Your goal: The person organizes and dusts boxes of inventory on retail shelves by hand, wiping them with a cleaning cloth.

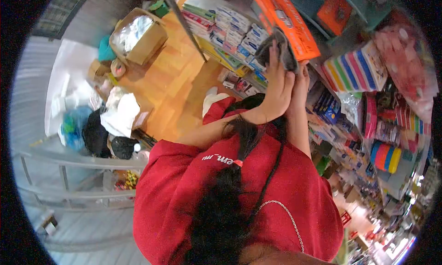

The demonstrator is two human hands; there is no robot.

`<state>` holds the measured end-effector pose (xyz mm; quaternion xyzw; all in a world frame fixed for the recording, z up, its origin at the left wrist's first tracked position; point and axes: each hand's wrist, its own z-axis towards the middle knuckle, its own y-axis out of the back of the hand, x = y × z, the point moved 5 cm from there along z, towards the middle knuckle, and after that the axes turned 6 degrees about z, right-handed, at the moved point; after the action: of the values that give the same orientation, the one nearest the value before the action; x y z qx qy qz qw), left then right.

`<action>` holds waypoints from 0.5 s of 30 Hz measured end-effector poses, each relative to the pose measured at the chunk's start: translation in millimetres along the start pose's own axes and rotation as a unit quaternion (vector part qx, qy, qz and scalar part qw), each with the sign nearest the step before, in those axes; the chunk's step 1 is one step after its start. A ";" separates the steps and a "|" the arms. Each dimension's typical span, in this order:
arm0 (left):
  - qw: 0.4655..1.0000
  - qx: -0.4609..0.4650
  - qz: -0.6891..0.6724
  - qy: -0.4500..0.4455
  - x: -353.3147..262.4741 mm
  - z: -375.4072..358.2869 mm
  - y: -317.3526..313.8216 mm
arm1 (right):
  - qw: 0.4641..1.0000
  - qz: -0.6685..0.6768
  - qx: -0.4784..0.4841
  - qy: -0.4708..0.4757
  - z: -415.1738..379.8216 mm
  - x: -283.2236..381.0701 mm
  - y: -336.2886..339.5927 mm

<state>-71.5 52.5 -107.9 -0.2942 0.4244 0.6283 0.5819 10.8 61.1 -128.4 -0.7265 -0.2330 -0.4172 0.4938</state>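
My left hand (277, 88) presses a dark grey cloth (284, 51) against the side of an orange box (287, 23). Its fingers are stretched along the cloth. The box has dark printing and is tilted, raised in front of the shelves. My right hand (301, 76) grips the box at its lower end, close beside the left hand; most of its fingers are hidden behind the box.
Shelves with stacked small boxes (235, 28) stand ahead. Striped packs (357, 69) and more goods fill the right. On the wooden floor (170, 90) sits an open carton (147, 46). A metal railing (78, 161) and bags (122, 115) are at left.
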 end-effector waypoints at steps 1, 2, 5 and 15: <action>1.000 -0.007 -0.006 -0.004 2.5 3.3 0.1 | 1.000 0.027 0.001 -0.004 -0.2 -0.3 -0.8; 0.999 -0.030 -0.011 0.017 10.5 11.2 2.7 | 0.999 0.053 0.000 -0.007 -1.1 0.4 -1.1; 0.994 -0.095 -0.017 0.053 38.7 66.2 18.2 | 0.997 0.081 -0.021 -0.005 4.3 -10.0 10.4; 0.999 -0.036 -0.016 -0.010 4.1 9.6 0.6 | 0.999 0.043 0.009 -0.010 9.3 -6.4 9.6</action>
<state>-71.6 63.0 -106.8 -0.3152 0.3911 0.6364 0.5853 18.0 66.2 -140.3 -0.7355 -0.2109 -0.3861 0.5154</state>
